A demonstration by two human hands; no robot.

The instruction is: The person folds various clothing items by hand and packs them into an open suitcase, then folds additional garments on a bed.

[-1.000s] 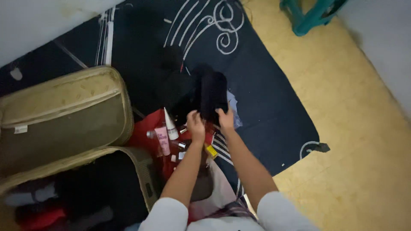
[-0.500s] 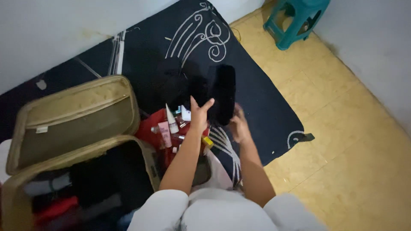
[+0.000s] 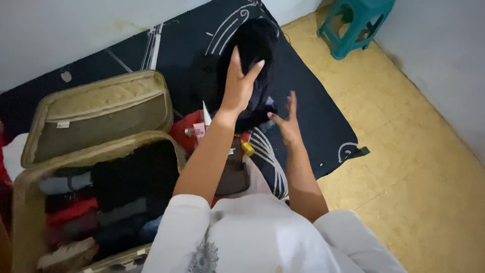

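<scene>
Two hands work: my left hand point(image 3: 238, 83) grips the black garment point(image 3: 255, 48), right hand point(image 3: 286, 119) spread wide below. It looks soft, light; I'd pinch its upper edge.

1. The left hand point(image 3: 238, 83) is raised, gripping a dark bundled cloth garment point(image 3: 255, 55).
2. The right hand point(image 3: 287, 121) is spread just beside it.
3. An open beige fabric suitcase point(image 3: 96, 114) packed with folded clothes lies left of the arms.
4. A teal plastic stool point(image 3: 356, 23) stands well apart.

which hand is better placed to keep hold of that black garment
Left. The left hand is raised flat against the black garment, fingers spread on it. The right hand is lower, open, near the garment's bottom edge, not clearly gripping it.
</scene>
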